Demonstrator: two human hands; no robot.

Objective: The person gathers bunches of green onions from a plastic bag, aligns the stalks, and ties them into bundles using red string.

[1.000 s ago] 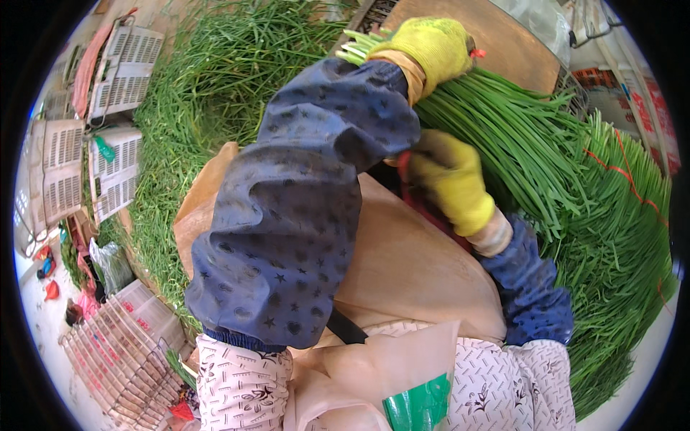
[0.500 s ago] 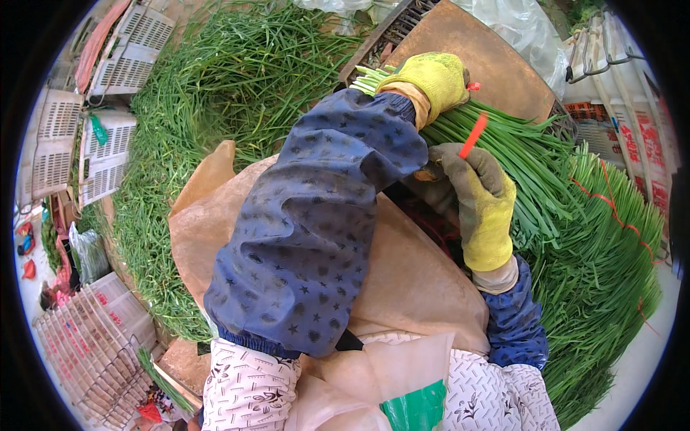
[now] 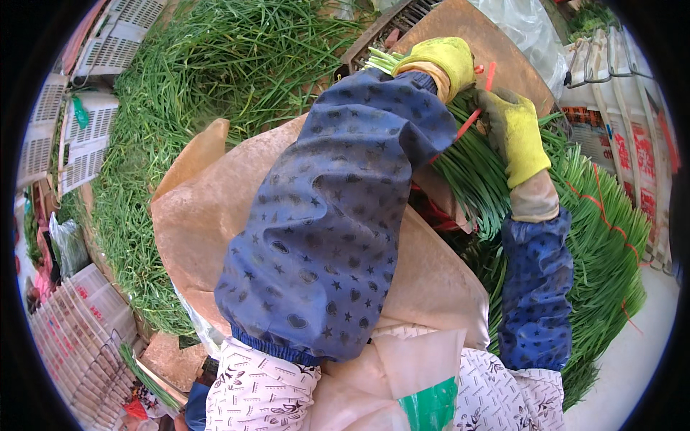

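Upper centre-right, the right hand [image 3: 516, 129] has raised its pinched red strip [image 3: 469, 122] to the green bunch [image 3: 471, 169] the left hand [image 3: 447, 61] grips

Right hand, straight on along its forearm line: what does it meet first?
Probably the brown board, just past the right hand in the picture. Depth is unclear from this one view, so it might pass above the board instead.

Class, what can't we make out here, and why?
In the head view:
Middle of the green bunch: hidden by the left hand and its blue sleeve.
Part of the red strip: apparently hidden behind that sleeve.
Leftmost white crate: cut off by the picture's edge.
Lower-left red item: too small to identify.
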